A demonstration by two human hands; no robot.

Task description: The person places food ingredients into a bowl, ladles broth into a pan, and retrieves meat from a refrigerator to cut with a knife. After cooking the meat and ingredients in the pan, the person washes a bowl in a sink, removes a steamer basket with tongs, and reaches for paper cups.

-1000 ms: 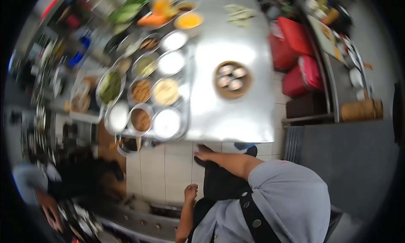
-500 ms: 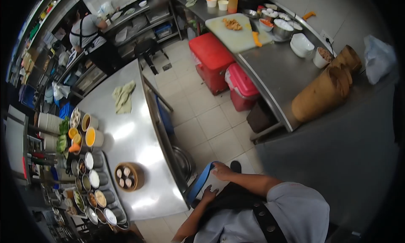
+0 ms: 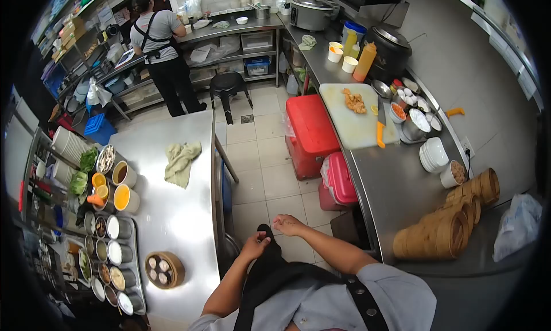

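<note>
My left hand (image 3: 254,246) hangs in front of my apron, just off the right edge of the steel table (image 3: 189,216), with its fingers loosely apart and nothing visible in it. Close by on the right, my right hand (image 3: 290,225) reaches over the tiled floor; its fingers are partly stretched and it appears to hold nothing. The two hands are apart. On the steel table a round bamboo steamer (image 3: 177,268) contains several dumplings (image 3: 163,265). A crumpled green cloth (image 3: 182,163) lies farther up the same table.
A tray of metal tubs (image 3: 136,273) lines the table's left side. Right of the aisle stand red (image 3: 310,136) and pink (image 3: 340,179) coolers, below a counter with a cutting board (image 3: 338,115), a knife (image 3: 381,127) and stacked steamers (image 3: 427,236). A co-worker (image 3: 158,49) stands at the back.
The blue strip-like object my right hand gripped is out of my hands. Both hands have moved slightly away from the table edge. My view has tilted up, showing more of the back counter.
</note>
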